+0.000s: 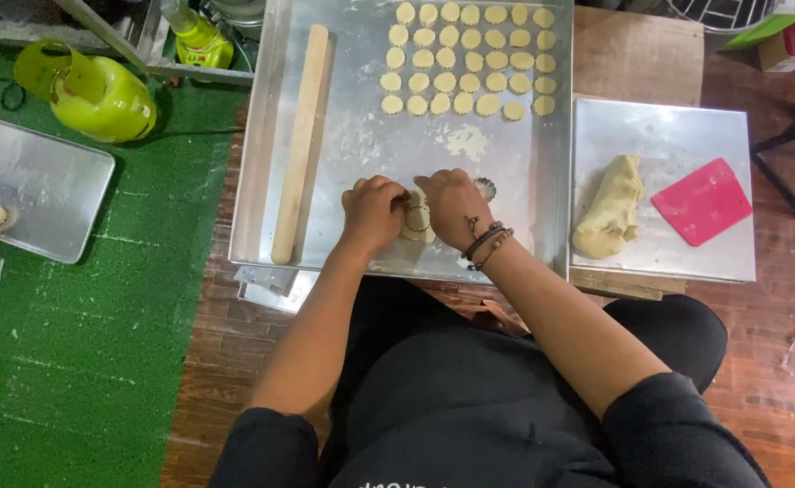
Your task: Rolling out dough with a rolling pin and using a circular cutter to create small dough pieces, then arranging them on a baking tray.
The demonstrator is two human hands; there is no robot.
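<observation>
Dough (417, 220), a small pale flattened piece, lies on the near part of the large metal tray (361, 136), pressed between the two hands. The left hand (373, 213) is curled over its left edge and the right hand (451, 208), with dark bead bracelets (486, 242) at the wrist, covers its right side; both are bent down onto the piece, fingers closed on it, seemingly so that it is kept steady while it is worked. Its surface looks soft and matt, creamy yellow, with faint pressed lines; most of it is hidden under the fingers. A small fluted metal cutter (485, 188) is set just beside the right hand, within easy reach. A wooden rolling pin (301, 145) is laid lengthwise along the tray's left side, clear of the working spot. Round cut pieces (468, 59) are ranged in tidy rows at the far right of the tray, well apart from the hands, apparently so that they are not disturbed. A patch of flour (463, 140) is seen between the rows and the hands. On a smaller tray (668, 145) to the right, a larger lump of dough (610, 206) rests beside a pink scraper (702, 201). To the left, on green matting (81, 343), a yellow-green jug (90, 92) and another tray (40, 185) are placed.
</observation>
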